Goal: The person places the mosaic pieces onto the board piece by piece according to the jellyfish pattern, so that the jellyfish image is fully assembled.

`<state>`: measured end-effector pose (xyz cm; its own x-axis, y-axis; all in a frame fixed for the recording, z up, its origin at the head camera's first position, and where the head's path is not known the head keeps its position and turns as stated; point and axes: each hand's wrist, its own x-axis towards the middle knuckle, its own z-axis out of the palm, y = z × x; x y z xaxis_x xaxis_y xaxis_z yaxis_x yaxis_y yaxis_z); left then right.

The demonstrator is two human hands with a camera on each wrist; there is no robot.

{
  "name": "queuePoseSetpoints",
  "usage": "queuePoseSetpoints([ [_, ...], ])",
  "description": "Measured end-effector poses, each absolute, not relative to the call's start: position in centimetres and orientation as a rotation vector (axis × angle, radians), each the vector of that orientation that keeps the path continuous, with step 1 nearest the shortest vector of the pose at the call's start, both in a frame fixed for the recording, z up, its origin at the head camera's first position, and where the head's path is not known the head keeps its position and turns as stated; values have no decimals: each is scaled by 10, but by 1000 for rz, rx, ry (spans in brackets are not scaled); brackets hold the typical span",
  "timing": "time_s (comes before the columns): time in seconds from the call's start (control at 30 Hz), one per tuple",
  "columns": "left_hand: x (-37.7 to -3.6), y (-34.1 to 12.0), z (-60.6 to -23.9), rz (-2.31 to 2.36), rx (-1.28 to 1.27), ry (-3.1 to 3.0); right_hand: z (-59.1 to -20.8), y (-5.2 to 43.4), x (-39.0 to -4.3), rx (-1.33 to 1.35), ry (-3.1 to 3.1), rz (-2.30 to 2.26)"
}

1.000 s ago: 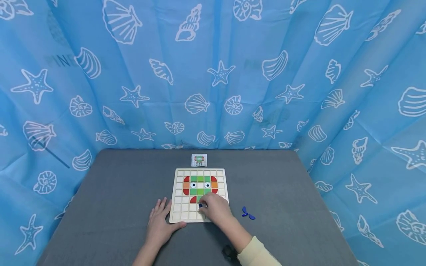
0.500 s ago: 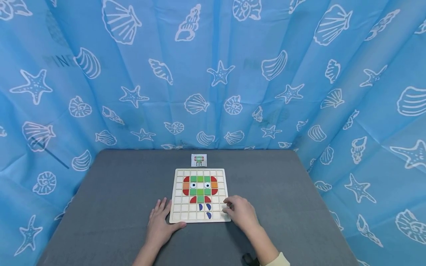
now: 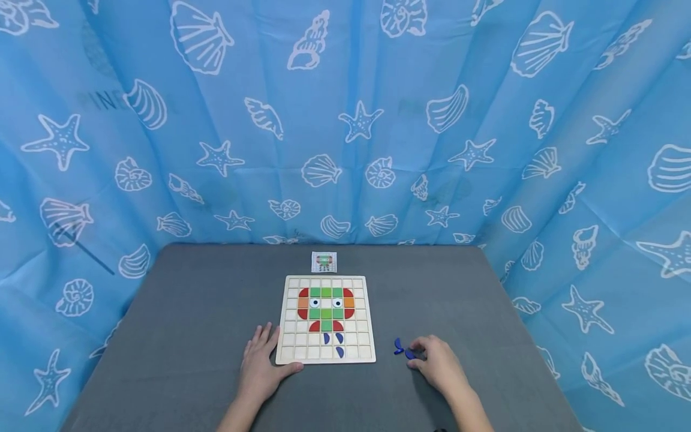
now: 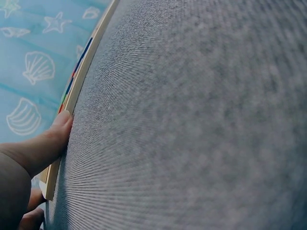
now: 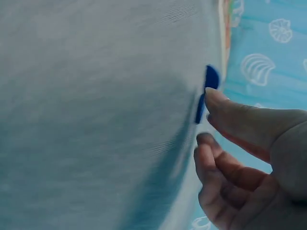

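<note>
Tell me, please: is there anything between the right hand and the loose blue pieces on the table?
Nothing visible. The right hand is already at the blue pieces on the grey table, its fingertips right at them. Only bare table lies between the pieces and the board, which the left hand touches.

A wooden grid board (image 3: 326, 319) lies on a grey table (image 3: 189, 312), with coloured tiles set in it: green squares, red and orange pieces, two eyes, and three small blue pieces in the lower rows. The left hand (image 3: 261, 367) rests flat on the table, its thumb against the board's near left corner. The right hand (image 3: 439, 366) lies to the right of the board, fingertips at two loose blue pieces (image 3: 402, 349). A small picture card (image 3: 324, 262) sits just beyond the board. A blue curtain (image 3: 345, 120) printed with shells and starfish hangs behind.
</note>
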<state>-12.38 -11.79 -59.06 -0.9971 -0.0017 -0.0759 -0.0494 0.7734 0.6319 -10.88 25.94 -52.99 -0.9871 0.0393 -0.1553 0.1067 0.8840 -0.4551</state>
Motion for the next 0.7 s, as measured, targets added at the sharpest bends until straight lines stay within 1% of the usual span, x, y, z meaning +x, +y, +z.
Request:
queuePoseSetpoints([
  [0.2, -124, -118, -592, 1026, -39, 2897, -539, 267, -106, 109, 2909, -831],
  [0.5, -124, -118, -592, 1022, -53, 2884, -544, 263, -110, 57, 2947, -874],
  [0.7, -123, -117, -588, 1019, -38, 2891, -544, 267, -112, 182, 2938, -863],
])
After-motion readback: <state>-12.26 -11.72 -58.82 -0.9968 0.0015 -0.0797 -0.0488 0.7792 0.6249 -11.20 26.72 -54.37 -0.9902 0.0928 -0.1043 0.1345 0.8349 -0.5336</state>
